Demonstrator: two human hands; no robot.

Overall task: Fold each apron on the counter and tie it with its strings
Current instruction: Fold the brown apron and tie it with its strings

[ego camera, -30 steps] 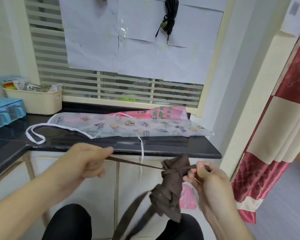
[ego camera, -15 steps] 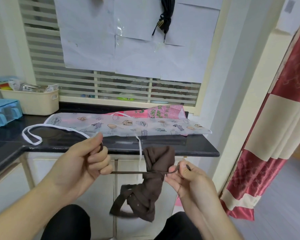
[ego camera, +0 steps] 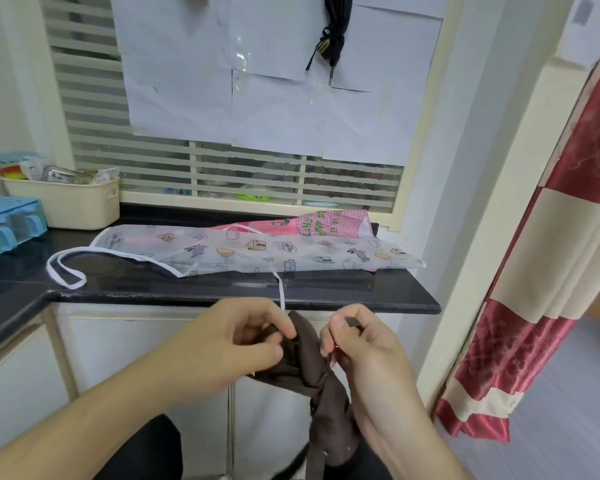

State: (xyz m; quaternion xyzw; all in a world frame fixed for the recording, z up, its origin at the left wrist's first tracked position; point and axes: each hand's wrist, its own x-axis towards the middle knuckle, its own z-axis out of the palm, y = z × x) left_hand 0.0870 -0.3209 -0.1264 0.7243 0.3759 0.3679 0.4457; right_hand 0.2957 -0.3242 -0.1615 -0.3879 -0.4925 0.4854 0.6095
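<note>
Far left on the black counter (ego camera: pixel 222 294) sit a blue box (ego camera: pixel 9 223) and a cream basket (ego camera: pixel 66 206) of packets, well away from the work. Next along, a clear printed apron (ego camera: pixel 257 252) lies flat and unfolded, its white strap (ego camera: pixel 66 271) looped toward the corner and one string hanging over the edge; a pink apron (ego camera: pixel 326 223) peeks from under its far side.

Below the counter edge, the left hand (ego camera: pixel 243 344) has come in from where it was pulling the string out taut a moment ago, and its fingers now pinch at the brown apron (ego camera: pixel 312 368), right against the bundle. The right hand (ego camera: pixel 357 344) is close beside it, thumb and forefinger nipped on the string's end (I can't make out the knot itself, the fingers cover it). With the slack gone and both hands drawn together, I'd judge the tie on this bundle is being cinched or finished, so the first apron is nearly done and two remain.

The dangling white string hangs just behind the hands and might snag. At right, a red curtain (ego camera: pixel 541 306) hangs clear.
</note>
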